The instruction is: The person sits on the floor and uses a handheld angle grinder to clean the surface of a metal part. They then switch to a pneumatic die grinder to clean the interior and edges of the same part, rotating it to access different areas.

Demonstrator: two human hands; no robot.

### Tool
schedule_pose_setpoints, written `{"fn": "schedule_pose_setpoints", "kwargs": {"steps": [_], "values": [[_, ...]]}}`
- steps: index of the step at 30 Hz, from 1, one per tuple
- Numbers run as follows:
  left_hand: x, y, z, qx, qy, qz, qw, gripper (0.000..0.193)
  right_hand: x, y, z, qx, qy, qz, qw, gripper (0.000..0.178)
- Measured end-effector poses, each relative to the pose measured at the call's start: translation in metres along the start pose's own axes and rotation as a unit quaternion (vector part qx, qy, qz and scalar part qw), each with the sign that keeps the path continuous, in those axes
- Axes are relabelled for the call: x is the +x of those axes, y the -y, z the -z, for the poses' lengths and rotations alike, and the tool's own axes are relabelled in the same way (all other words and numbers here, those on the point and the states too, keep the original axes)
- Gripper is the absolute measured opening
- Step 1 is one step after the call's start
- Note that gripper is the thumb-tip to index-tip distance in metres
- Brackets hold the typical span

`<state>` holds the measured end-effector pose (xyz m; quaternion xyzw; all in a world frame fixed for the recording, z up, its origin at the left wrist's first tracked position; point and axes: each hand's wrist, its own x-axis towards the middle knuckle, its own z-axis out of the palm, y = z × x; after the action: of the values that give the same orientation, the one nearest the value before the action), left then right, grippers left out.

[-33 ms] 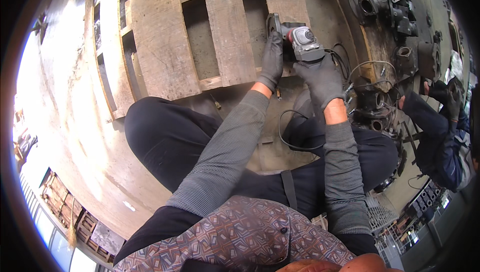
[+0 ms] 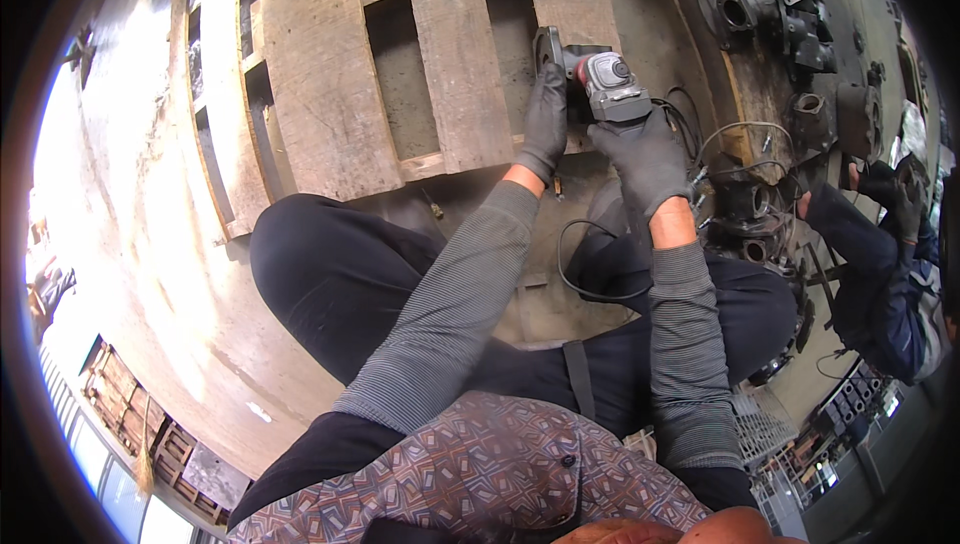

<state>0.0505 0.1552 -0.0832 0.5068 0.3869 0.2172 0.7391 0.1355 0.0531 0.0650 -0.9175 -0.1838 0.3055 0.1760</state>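
Note:
My right hand (image 2: 642, 159), in a dark grey glove, is wrapped around the rear body of a grey and silver angle grinder (image 2: 618, 94) with a red ring near its head. My left hand (image 2: 546, 116), gloved as well, is closed on a dark metal part (image 2: 547, 47) at the grinder's front end. The part stands on edge over the pallet, and the left fingers hide its lower portion. Whether the grinder's disc touches it cannot be made out. Both hands are above the near right corner of a wooden pallet (image 2: 320, 94).
A black cable (image 2: 572, 254) loops beside my right leg. Dark metal castings (image 2: 738, 12) are piled along the right, some on a wooden beam (image 2: 750, 94). Another person (image 2: 880, 274) works at the far right with gloved hands. A broom (image 2: 144, 459) stands at lower left.

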Motion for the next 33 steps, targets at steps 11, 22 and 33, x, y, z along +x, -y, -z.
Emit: {"fn": "schedule_pose_setpoints", "kwargs": {"steps": [11, 22, 33], "values": [[-0.004, -0.010, -0.002, -0.018, 0.010, -0.019, 1.000, 0.072, 0.001, 0.000, 0.000, -0.010, -0.032, 0.015, 0.999, 0.088], [0.029, 0.035, 0.007, 0.072, -0.007, -0.085, 0.994, 0.059, -0.011, -0.013, 0.101, 0.462, -0.044, 0.081, 0.882, 0.038], [0.015, -0.016, 0.011, 0.139, 0.027, -0.024, 0.990, 0.063, -0.077, -0.062, 0.235, 0.706, -0.033, 0.169, 0.686, 0.050]]}}
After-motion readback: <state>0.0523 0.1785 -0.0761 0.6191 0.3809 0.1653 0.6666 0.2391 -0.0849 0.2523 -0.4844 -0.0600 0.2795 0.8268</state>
